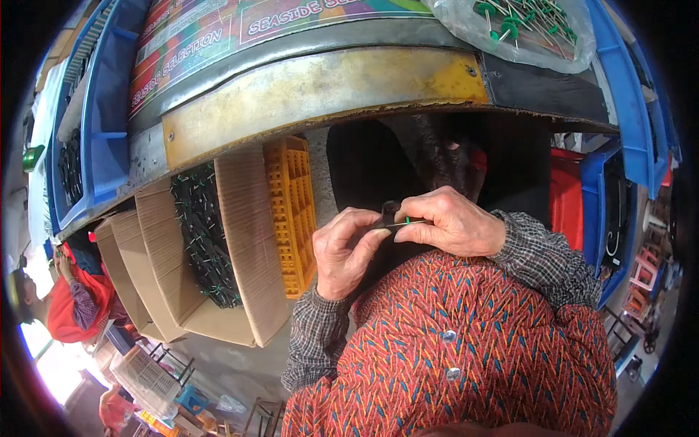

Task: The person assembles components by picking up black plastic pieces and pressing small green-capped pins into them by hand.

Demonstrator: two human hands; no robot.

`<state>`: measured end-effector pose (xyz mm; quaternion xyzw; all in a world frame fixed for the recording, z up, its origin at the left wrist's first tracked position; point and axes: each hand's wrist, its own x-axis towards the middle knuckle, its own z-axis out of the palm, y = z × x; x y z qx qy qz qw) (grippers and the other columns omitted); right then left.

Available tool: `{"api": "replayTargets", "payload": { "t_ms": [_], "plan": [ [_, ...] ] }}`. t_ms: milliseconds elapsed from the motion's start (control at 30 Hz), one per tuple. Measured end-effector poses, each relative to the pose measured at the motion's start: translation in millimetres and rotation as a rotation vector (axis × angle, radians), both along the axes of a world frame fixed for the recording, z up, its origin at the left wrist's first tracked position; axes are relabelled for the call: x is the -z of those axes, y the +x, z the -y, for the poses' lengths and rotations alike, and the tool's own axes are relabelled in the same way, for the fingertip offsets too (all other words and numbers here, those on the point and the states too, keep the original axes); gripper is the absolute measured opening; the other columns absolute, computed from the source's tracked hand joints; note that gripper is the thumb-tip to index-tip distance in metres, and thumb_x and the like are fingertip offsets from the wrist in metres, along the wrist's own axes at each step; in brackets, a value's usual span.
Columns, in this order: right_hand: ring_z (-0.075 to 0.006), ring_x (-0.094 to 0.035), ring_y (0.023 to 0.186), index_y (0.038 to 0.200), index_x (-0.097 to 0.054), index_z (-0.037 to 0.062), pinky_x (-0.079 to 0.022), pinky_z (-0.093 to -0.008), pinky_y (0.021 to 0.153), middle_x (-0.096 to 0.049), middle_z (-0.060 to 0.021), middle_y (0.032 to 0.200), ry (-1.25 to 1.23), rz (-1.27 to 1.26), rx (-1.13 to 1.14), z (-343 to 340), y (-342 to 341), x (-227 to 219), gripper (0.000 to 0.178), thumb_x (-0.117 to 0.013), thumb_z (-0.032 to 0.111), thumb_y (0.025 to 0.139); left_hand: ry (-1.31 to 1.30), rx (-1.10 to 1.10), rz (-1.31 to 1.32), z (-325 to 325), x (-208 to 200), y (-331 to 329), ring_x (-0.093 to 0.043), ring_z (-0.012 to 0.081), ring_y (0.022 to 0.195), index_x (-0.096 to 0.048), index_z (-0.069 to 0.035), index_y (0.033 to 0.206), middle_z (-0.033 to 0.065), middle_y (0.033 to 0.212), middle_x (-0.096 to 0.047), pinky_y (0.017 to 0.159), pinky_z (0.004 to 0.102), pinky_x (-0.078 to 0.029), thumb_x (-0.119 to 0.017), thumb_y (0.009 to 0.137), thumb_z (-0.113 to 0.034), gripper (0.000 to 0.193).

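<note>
My left hand (pixel 344 251) pinches a small dark brown or black part (pixel 391 210) between thumb and fingers, above my lap. My right hand (pixel 459 226) is closed on a thin metal pin with a green collar (pixel 408 221). The pin's tip points left and meets the dark part, though my fingertips hide how far it goes in. More pins like it, with green discs, lie in a clear plastic bag (pixel 579 54) at the far right of the table.
A worn metal-edged table (pixel 313 91) stands in front of me. To the left, an open cardboard box (pixel 255 247) holds many black pieces with green bits, beside a yellow plastic crate (pixel 291 218). Blue bins (pixel 105 138) flank the table. A person in red (pixel 76 298) is at far left.
</note>
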<state>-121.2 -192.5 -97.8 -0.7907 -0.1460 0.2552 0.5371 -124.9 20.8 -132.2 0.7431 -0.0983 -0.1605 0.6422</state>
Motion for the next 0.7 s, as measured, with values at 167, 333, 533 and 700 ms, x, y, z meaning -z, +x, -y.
{"api": "replayTargets", "payload": {
  "t_ms": [167,333,533,700],
  "plan": [
    [-0.0354,-0.061,0.074,0.089,-0.059,-0.0008,-0.046,-0.0406,0.06,-0.06,-0.0161,0.078,-0.068,0.292,0.029,-6.5,-7.7,-0.9,0.022,-0.068,0.017,0.081,-0.003,-0.012,0.025,1.3,-1.6,1.0,-0.062,0.0149,0.066,-0.065,0.001,0.09,0.0089,0.08,-0.065,0.059,0.025,-0.049,-0.072,0.077,-0.001,0.015],
    [-0.035,-0.06,0.072,0.087,-0.059,-0.0007,-0.046,-0.0399,0.06,-0.058,-0.0145,0.077,-0.008,0.34,0.079,-7.3,-5.2,0.9,0.019,-0.07,0.012,0.078,-0.006,0.003,-0.024,-0.7,-2.6,1.9,-0.061,0.0131,0.068,-0.065,0.001,0.092,0.008,0.081,-0.065,0.06,0.0244,-0.048,-0.073,0.076,-0.002,0.017],
    [-0.0335,-0.06,0.071,0.087,-0.059,-0.0011,-0.046,-0.0396,0.062,-0.058,-0.0148,0.076,0.056,0.217,0.079,-5.5,-2.8,-2.2,0.018,-0.069,0.012,0.08,-0.179,-0.023,-0.32,-2.4,-3.4,-2.9,-0.056,0.0049,0.062,-0.064,0.002,0.098,0.0014,0.078,-0.062,0.054,0.0189,-0.043,-0.071,0.08,0.001,0.02],
    [-0.0332,-0.061,0.073,0.086,-0.059,-0.001,-0.046,-0.0384,0.063,-0.06,-0.0151,0.077,0.062,0.205,0.097,-5.1,-2.4,-2.2,0.019,-0.069,0.014,0.081,-0.246,-0.032,-0.379,-0.3,-3.1,-1.5,-0.052,0.0016,0.058,-0.063,0.002,0.102,-0.0016,0.075,-0.06,0.051,0.0162,-0.04,-0.07,0.082,0.001,0.021]
  ]
}}
